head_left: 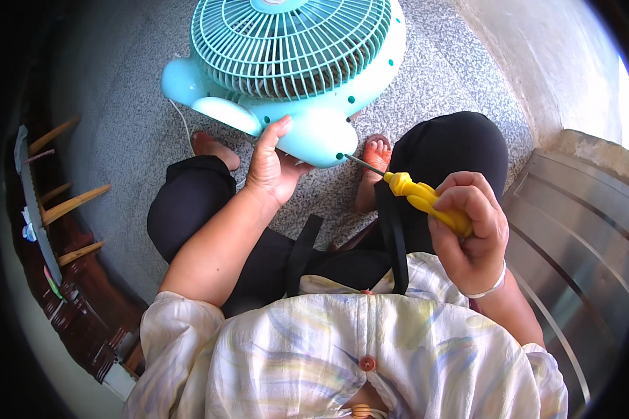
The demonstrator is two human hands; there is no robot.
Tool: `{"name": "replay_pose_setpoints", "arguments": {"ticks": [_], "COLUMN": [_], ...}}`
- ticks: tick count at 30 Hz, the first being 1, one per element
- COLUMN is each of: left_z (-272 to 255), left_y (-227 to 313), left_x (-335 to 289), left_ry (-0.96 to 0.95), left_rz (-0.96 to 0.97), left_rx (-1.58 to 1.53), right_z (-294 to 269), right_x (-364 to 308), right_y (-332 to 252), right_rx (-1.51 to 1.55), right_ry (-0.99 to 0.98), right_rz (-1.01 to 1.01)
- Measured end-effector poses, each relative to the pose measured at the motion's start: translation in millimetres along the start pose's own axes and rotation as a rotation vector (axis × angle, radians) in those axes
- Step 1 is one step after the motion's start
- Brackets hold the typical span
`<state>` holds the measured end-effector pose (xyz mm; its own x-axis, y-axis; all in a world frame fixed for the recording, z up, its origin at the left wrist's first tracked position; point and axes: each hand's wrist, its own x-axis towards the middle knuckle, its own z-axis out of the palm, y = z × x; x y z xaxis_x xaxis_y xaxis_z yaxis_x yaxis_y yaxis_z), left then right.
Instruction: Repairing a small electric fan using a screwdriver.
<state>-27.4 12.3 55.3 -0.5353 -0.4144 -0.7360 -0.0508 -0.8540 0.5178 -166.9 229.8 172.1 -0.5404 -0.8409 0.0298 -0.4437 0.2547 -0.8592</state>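
Observation:
A turquoise electric fan (314, 143) with a round slatted grille (286, 49) lies tilted in front of me, its rounded lobes toward my body. My left hand (272, 164) grips the near edge of the casing, thumb on top and fingers underneath, partly hidden. In my right hand (472, 234) is a screwdriver with a yellow handle (419, 195), the fingers wrapped round its end. Its thin metal shaft (363, 165) reaches a dark screw hole (340, 156) at the near right lobe. Whether a screw sits in that hole I cannot tell.
My knees in black trousers (454, 146) flank the fan, and my bare feet rest on the speckled floor (461, 77). A thin white cord (183, 122) hangs at the fan's left. Metal panels (573, 230) stand at right; dark furniture with wooden pegs (77, 202) stands at left.

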Motion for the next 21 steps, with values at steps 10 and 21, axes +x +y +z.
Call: {"name": "replay_pose_setpoints", "arguments": {"ticks": [10,21], "left_z": [-3.3,6.4], "left_y": [-5.4,-0.1], "left_x": [2.3,-5.3], "left_ry": [-0.003,-0.038], "left_rz": [0.022,0.031], "left_rx": [0.01,0.008], "right_z": [7.1,24.8], "right_x": [20.9,77.0], "right_y": [-5.1,-8.3], "right_rx": [-0.067,-0.182], "right_ry": [-0.103,-0.329], "right_rz": [-0.101,-0.262]}}
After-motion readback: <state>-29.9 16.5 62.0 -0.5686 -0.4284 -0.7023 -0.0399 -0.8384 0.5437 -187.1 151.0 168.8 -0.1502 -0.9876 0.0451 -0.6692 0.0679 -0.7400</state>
